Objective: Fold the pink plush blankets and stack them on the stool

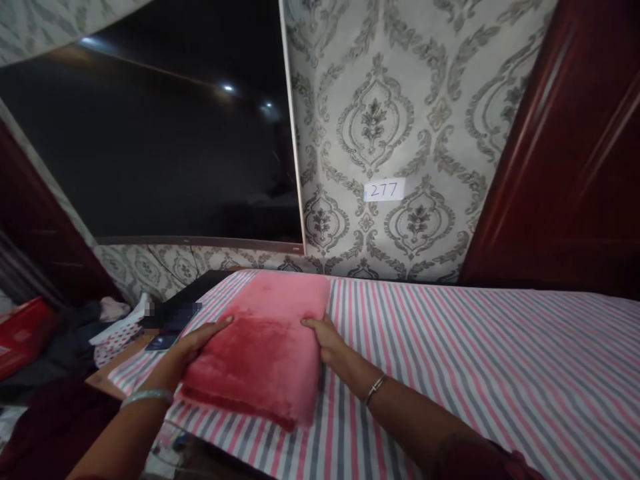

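Note:
A folded pink plush cloth (265, 347) lies flat on the striped tablecloth (450, 360); its kind beyond that I cannot make out. The nap looks darker red across its middle and along the near edge. My left hand (200, 343) grips the left side, thumb on top. On the opposite side, my right hand (325, 337) holds the right edge the same way, thumb over the upper face. Most of the fingers on both hands are hidden under or behind the cloth's sides.
A dark television (165, 133) hangs on the patterned wall behind the table. Left of the cloth lie a flat black object (195, 300) and a phone-like device (163, 341). A red item (23, 337) and piled fabrics are at far left. A paper label (385, 190) reads 277.

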{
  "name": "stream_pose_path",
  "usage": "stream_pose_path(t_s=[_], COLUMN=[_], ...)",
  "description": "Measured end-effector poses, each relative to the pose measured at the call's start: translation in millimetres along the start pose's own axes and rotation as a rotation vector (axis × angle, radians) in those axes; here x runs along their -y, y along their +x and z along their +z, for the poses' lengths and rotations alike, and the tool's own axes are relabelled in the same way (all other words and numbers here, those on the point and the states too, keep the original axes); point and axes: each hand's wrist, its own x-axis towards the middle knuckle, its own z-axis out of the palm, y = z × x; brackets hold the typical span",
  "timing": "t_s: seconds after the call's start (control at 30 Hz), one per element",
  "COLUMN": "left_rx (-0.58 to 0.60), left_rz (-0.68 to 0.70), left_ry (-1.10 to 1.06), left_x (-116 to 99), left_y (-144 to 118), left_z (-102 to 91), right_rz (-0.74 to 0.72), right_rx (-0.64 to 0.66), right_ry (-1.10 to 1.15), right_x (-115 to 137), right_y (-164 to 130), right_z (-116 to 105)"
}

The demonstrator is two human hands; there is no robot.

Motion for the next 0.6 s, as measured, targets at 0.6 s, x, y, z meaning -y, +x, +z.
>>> stream_pose_path(t_s=[0.6], left_rx=[0.535], left_rz=[-0.014], left_ry=[-0.481], left_x=[153], left_y=[-91], left_z=[254.9], right_rz=[0.12], right_rx=[-0.292], right_ry=[-0.787], right_x=[179], right_y=[-86], right_z=[-306])
